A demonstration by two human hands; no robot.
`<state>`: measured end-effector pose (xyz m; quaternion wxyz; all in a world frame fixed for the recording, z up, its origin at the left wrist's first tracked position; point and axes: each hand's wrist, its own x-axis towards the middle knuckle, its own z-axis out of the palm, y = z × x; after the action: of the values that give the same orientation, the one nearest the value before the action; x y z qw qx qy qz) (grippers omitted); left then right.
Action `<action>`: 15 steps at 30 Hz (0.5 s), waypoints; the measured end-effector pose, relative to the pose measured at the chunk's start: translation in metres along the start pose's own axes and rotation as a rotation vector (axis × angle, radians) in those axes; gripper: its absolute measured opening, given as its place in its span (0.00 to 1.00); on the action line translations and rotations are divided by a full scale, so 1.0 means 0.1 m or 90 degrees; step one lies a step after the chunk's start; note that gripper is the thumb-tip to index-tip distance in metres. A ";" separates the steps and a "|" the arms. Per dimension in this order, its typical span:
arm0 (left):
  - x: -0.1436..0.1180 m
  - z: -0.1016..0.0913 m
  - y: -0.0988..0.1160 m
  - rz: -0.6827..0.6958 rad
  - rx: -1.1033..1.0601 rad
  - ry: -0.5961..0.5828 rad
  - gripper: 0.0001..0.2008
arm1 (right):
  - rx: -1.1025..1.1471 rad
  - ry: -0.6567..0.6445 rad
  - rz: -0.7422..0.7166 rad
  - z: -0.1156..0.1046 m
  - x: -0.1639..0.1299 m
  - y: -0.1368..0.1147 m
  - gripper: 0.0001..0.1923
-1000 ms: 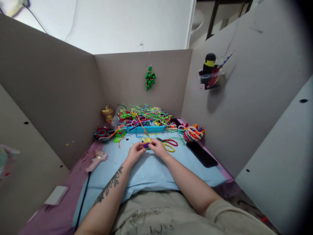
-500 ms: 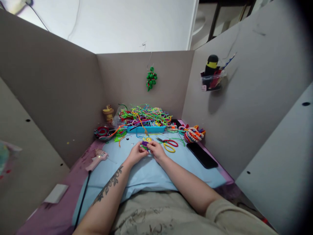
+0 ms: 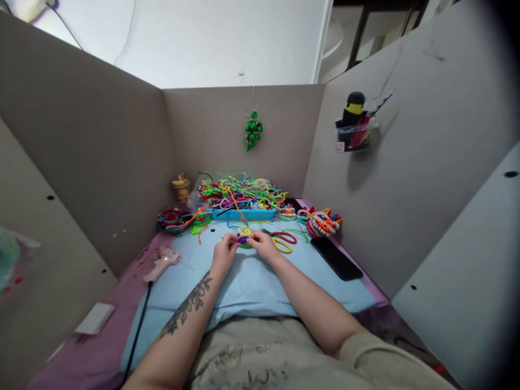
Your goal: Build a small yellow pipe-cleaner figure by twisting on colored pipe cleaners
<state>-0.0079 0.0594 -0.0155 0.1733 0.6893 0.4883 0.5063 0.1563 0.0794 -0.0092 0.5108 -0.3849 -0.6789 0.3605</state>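
Note:
Between my two hands is a small purple cord piece point(image 3: 243, 239), pinched at its left side by my left hand point(image 3: 226, 250) and at its right by my right hand point(image 3: 262, 245). Green shows just under the purple, and a yellow cord piece point(image 3: 245, 231) lies right behind it. Fingers cover part of the purple piece, so its full shape is hidden. Scissors with red and yellow handles point(image 3: 283, 249) rest on the blue cloth point(image 3: 260, 287), just right of my right hand.
A blue tray point(image 3: 244, 215) heaped with coloured cords stands at the back. Left lies a pink glue gun point(image 3: 162, 266) with a black cable; right, a black phone point(image 3: 336, 259) and a bundle of knotted cord pieces point(image 3: 323, 223). Grey panels point(image 3: 239, 157) enclose three sides.
My hands have drawn slightly apart, and the purple piece now stretches flatter between them. My left hand has turned more upright, its fingertips at the piece's edge.

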 end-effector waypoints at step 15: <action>0.02 -0.02 -0.01 -0.009 0.068 -0.010 0.05 | -0.230 -0.027 -0.080 -0.10 0.02 -0.02 0.08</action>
<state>-0.0099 0.0610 -0.0147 0.1436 0.6980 0.5184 0.4727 0.1652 0.0808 -0.0047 0.4403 -0.4195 -0.7659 0.2087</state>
